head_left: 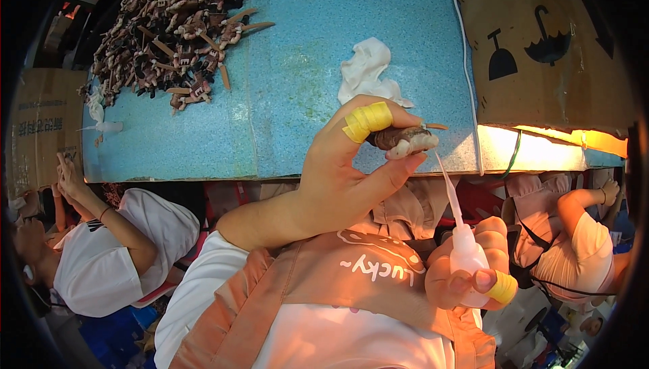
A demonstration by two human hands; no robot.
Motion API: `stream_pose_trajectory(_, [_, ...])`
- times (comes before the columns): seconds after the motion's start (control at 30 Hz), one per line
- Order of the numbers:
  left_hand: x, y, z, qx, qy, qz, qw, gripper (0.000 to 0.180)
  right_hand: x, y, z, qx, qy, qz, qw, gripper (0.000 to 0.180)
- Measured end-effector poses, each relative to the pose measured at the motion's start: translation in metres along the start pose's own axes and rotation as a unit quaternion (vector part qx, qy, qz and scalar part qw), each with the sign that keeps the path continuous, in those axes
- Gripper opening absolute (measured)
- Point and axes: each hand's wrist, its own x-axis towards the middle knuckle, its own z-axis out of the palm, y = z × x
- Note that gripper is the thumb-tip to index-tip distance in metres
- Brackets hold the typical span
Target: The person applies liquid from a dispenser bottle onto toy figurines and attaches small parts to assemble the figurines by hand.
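Small brown-and-white figurine part pinched in the left hand, glue-type squeeze bottle gripped in the right.

The left hand is closed in a fingertip pinch on a small figurine piece, brown with a whitish underside, held up above the edge of the blue worktable; a yellow tape wrap guards one finger. The right hand is clamped around a small white squeeze bottle, whose long thin nozzle points up to just below the piece. The piece looks light, rigid and probably delicate at its thin projecting parts, so the thicker body is the safer hold. The bottle seems soft-walled, so light pressure should suffice. Farther out lie a crumpled white cloth, a heap of similar figurine parts and a cardboard box.
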Motion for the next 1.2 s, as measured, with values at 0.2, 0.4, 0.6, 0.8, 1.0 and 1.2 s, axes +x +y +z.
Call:
stream_pose_trajectory(0.2, [-0.005, -0.001, -0.001, -0.023, 0.001, -0.033, 0.999, 0.034, -0.003, -0.002, -0.004, -0.007, 0.007, -0.002, 1.0, 0.011])
stream_pose_trajectory(0.4, [-0.003, 0.001, 0.002, -0.055, 0.006, -0.081, 0.995, 0.034, -0.002, 0.001, -0.003, 0.018, 0.002, -0.011, 1.0, 0.015])
stream_pose_trajectory(0.6, [0.003, -0.004, -0.004, -0.048, 0.011, -0.073, 0.996, 0.033, 0.005, 0.009, -0.011, 0.01, -0.072, 0.008, 0.997, 0.031])
stream_pose_trajectory(0.8, [-0.001, -0.003, -0.005, 0.005, 0.034, -0.063, 0.997, 0.029, -0.015, 0.011, 0.0, 0.043, 0.162, 0.238, 0.957, 0.046])
stream_pose_trajectory(1.0, [-0.012, 0.005, -0.011, -0.059, 0.07, -0.087, 0.992, 0.029, 0.008, 0.066, 0.011, 0.101, -0.003, 0.37, 0.923, 0.03])
stream_pose_trajectory(1.2, [-0.017, 0.008, -0.012, -0.051, 0.072, -0.107, 0.99, 0.029, 0.03, 0.099, 0.042, -0.072, -0.091, 0.305, 0.945, 0.027])
